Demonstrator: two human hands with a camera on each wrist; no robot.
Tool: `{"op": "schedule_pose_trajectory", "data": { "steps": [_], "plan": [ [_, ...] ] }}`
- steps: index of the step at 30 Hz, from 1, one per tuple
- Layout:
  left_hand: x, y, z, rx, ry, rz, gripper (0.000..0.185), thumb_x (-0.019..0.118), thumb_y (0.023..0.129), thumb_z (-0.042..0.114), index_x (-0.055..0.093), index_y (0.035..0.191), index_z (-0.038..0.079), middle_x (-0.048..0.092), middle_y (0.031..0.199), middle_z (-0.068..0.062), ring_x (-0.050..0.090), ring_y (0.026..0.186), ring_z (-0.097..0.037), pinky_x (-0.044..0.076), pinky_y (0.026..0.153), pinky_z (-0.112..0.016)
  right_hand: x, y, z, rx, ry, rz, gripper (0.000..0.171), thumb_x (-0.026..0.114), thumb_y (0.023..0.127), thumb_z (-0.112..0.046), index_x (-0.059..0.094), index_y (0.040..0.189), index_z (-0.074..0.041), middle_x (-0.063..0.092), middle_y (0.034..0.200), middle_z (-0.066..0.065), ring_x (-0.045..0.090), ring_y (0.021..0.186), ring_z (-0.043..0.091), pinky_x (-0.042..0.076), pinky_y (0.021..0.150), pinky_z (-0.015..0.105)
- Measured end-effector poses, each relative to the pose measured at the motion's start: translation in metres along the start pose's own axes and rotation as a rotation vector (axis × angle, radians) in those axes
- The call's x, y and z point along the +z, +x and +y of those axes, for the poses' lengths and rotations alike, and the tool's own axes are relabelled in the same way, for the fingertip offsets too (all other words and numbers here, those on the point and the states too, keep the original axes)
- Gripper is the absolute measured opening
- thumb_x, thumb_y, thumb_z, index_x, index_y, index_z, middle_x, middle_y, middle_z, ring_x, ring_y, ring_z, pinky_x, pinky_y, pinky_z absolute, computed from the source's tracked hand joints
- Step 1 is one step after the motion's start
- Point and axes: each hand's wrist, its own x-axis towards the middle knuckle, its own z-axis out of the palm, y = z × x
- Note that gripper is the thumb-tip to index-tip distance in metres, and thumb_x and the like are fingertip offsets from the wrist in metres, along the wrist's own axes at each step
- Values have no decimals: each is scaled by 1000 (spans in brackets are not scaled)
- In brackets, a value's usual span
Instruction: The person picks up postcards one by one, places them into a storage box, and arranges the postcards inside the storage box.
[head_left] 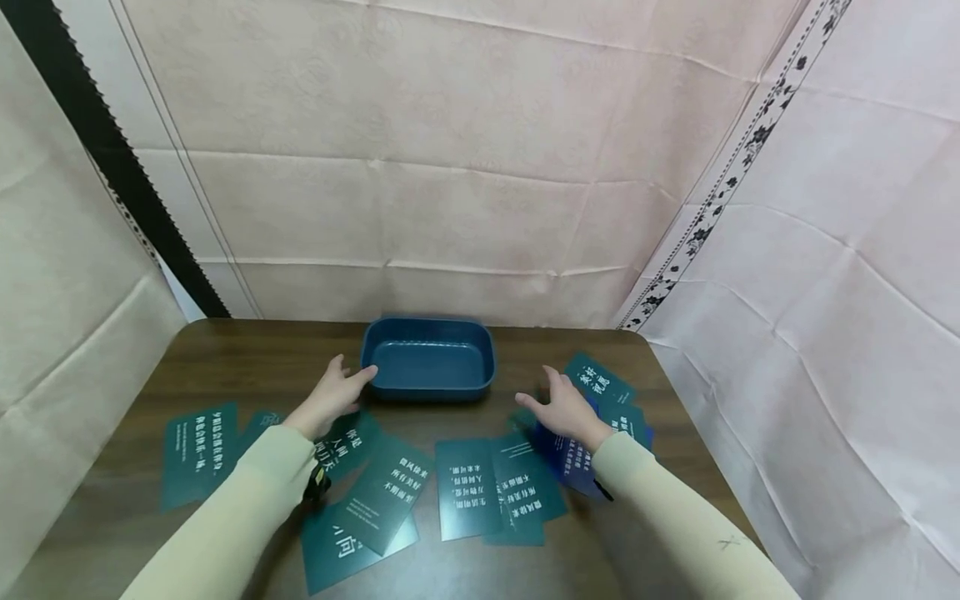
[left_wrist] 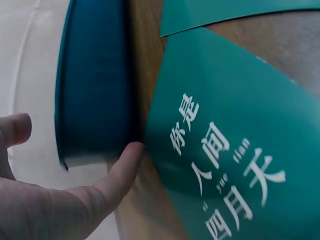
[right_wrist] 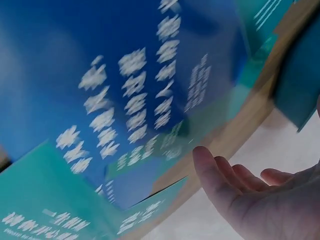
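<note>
A dark blue tray (head_left: 429, 387) stands at the far middle of a brown table (head_left: 225, 350). Teal cards (head_left: 480, 487) with white writing lie scattered in front of it. My left hand (head_left: 333, 397) hovers open with straight fingers by the tray's left corner, above a teal card (left_wrist: 235, 150); its thumb (left_wrist: 120, 172) lies near the tray (left_wrist: 95, 85). My right hand (head_left: 562, 408) is open, fingers spread, over a blue card (head_left: 566, 458) and teal ones at the right. The right wrist view shows that blue card (right_wrist: 115, 85) blurred, with the open hand (right_wrist: 240, 190) holding nothing.
More teal cards lie at the table's left (head_left: 198, 450) and far right (head_left: 600, 379). Pale cloth (head_left: 450, 167) hangs behind and on both sides of the table. The table's rounded corners sit close to the cloth.
</note>
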Motion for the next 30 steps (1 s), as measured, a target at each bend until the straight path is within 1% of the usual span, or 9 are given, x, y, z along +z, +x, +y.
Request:
{"op": "schedule_pose_trajectory", "data": {
  "steps": [4,6,12,14,16,19,23,26,30],
  "plan": [
    [4,9,-2,-3,-23,0,90,48,100,43,-16,152,9,5,156,-29,24,138,-44,41,98,-52,-8,5,14,8,-15,30,98,53,86,-69,20,152,-6,27,151,27,32,134,44,32,102,60],
    [7,12,-1,-2,-30,5,87,48,100,41,-14,152,8,6,155,-30,25,138,-44,42,97,-51,-15,7,23,24,-32,46,98,55,86,-66,20,152,-3,26,150,30,33,133,47,33,101,61],
    [15,22,0,-5,-43,35,78,47,102,31,-6,153,6,10,155,-28,29,137,-41,42,98,-50,-33,6,55,121,-95,64,106,56,84,-69,17,150,4,24,143,37,35,125,55,37,93,66],
    [18,25,-2,-6,-49,46,73,45,103,26,-2,154,6,12,155,-26,30,136,-40,42,98,-50,-38,3,66,170,-107,59,110,57,82,-69,16,149,8,23,141,39,33,124,58,36,92,68],
    [20,27,-4,-4,-47,52,68,43,103,22,1,154,5,15,155,-25,32,135,-39,42,98,-50,-43,-2,75,236,-130,41,113,59,81,-69,15,146,12,23,137,42,31,122,59,36,91,68],
    [22,29,-5,9,-30,48,63,39,102,17,5,153,3,18,154,-23,33,133,-38,42,98,-50,-51,-10,85,363,-168,0,116,61,80,-68,15,142,18,24,128,44,32,115,61,37,88,68],
    [24,28,-8,19,-16,39,61,37,102,16,7,153,2,20,154,-23,34,133,-37,41,99,-50,-58,-18,95,506,-202,-75,117,61,79,-70,16,134,23,28,115,42,35,105,55,41,86,65],
    [24,26,-9,19,-19,36,61,38,102,16,8,153,2,21,154,-22,35,133,-37,41,99,-50,-59,-20,100,571,-211,-112,116,60,77,-73,21,127,25,34,105,38,40,98,50,42,86,61],
    [23,23,-10,18,-18,40,60,39,102,16,9,153,2,22,153,-23,36,131,-37,42,99,-49,-57,-19,104,597,-233,-142,117,62,73,-76,25,119,25,40,96,35,45,92,45,43,87,58]
  ]
}}
